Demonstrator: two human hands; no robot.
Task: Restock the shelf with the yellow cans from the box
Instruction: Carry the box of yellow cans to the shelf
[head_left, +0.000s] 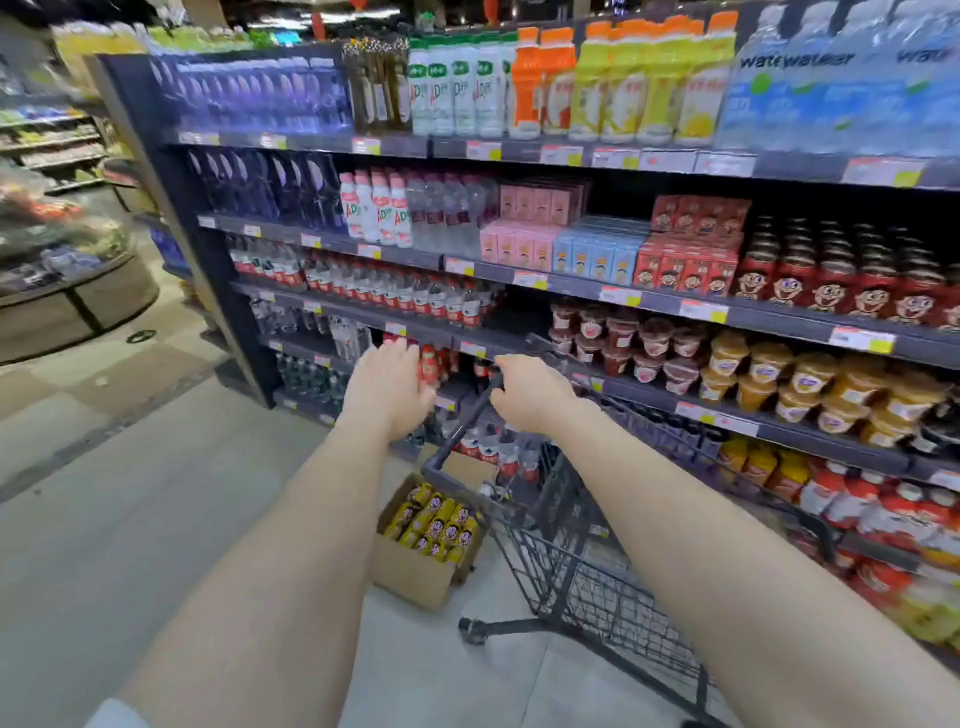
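Observation:
An open cardboard box (410, 571) stands on the floor beside the shelf, filled with several yellow cans (436, 525) with a cartoon face. Just right of it is a dark wire shopping cart (582, 566). My right hand (530, 395) is closed around the cart's black handle bar (467, 431). My left hand (387, 389) hovers above the handle's left end with fingers spread, holding nothing. Both arms reach forward above the box. The tall drinks shelf (571, 291) runs along the right.
Red cartoon cans (841, 280) and cartons fill the middle shelf; dessert cups (779, 379) and pouches sit lower. Bottles line the left bays. Open aisle floor (130, 467) lies to the left, with a round produce display (67, 270) beyond.

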